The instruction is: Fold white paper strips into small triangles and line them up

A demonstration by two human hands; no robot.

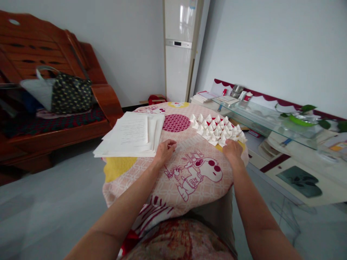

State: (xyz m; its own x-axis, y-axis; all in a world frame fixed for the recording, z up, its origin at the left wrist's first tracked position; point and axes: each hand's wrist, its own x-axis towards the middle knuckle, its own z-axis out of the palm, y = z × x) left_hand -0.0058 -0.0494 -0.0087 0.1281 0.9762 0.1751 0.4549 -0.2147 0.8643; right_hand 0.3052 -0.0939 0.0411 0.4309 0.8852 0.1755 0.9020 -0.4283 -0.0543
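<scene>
My left hand (166, 151) rests on the round table, fingers curled together beside a flat strip of paper (189, 143). A small pale bit shows at its fingertips, too small to name. At the near right edge of a cluster of white folded paper pieces (208, 128), my right hand (233, 148) has its fingers closed on one folded paper piece (223, 141). The pieces stand in rows, each with pointed tips. To the left of my left hand lies a stack of paper sheets (127, 135), the top ones printed with text.
A pink patterned cloth (151, 177) with a cartoon dog covers the table. On the right stands a glass-topped cabinet (260, 112) with papers and a plant (306, 115). A wooden bench (105, 99) holding bags (72, 92) is at left; a tall white appliance (177, 68) stands behind.
</scene>
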